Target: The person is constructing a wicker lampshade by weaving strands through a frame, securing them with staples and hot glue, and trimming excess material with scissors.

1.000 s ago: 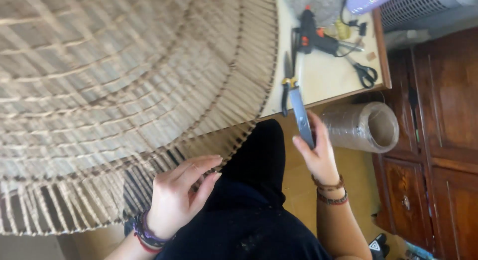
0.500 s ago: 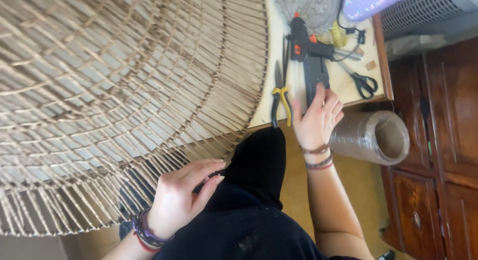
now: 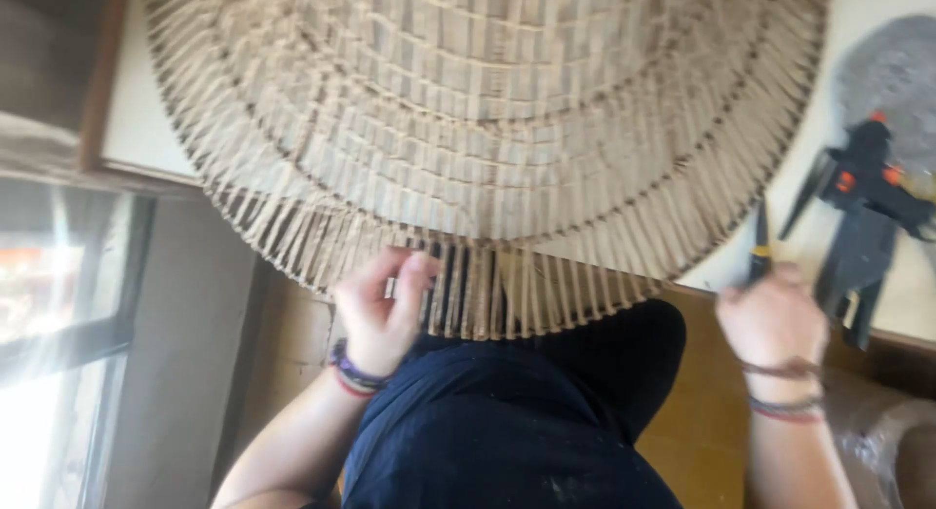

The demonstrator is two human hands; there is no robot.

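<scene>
At the near edge of the surface (image 3: 868, 304), the big woven rattan disc (image 3: 487, 129) overhangs my lap, its loose spoke ends pointing toward me. My left hand (image 3: 382, 309) has moved up from my thigh to the fringe and now pinches a few of those spokes between fingers and thumb. My right hand (image 3: 775, 319), which a moment ago was setting the blue cutter down, is now closed around the yellow-handled pliers (image 3: 760, 251) beside the black glue gun (image 3: 863, 216). So I judge I have swapped tools and am working the rim.
</scene>
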